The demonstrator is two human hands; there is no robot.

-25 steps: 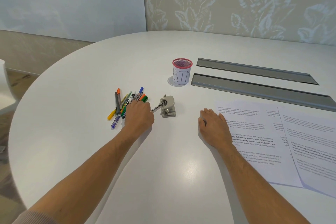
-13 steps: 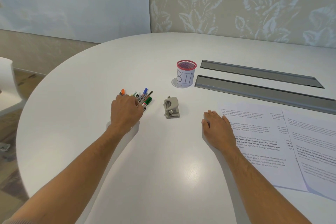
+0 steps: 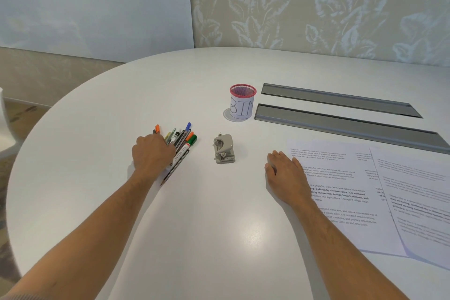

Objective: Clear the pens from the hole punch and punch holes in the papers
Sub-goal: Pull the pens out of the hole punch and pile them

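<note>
A small grey hole punch (image 3: pixel 224 148) stands alone on the white table (image 3: pixel 207 226), with no pen touching it. To its left lies a bundle of coloured pens (image 3: pixel 186 140), side by side, tips pointing away from me. My left hand (image 3: pixel 152 153) lies palm down over the near half of the bundle, fingers curled over the pens. To the right of the punch, my right hand (image 3: pixel 285 173) rests flat on the left edge of a printed paper (image 3: pixel 341 178). A second sheet (image 3: pixel 418 202) overlaps that one on the right.
A red mesh cup labelled BIN (image 3: pixel 242 102) stands behind the punch. Two long grey cable slots (image 3: pixel 341 124) run across the table behind the papers. The table's rounded edge curves away on the left, with part of a white chair (image 3: pixel 3 129) beyond it.
My left hand drew a pen away from the punch leftward into the pile, then pulled the scattered pens into a tight bundle. My right hand stayed on the paper.
</note>
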